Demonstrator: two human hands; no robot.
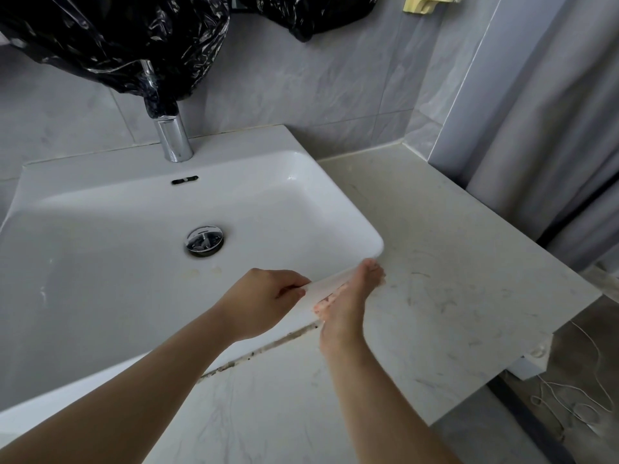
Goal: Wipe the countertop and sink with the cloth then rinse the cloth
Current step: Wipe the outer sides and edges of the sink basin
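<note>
Cloth (330,283) in the head view sits stretched over the sink (100,202) corner, 4 o'clock from the drain (205,240), left hand (268,296) pinching one end, right hand (351,296) bunched on the other, so I'd keep it taut and follow the rim.

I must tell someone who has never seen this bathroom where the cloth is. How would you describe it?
Start at the white sink and go to its near right corner, where it meets the marbled countertop. There the cloth is a narrow white strip stretched between the left hand and right hand, the only thing being held.
</note>
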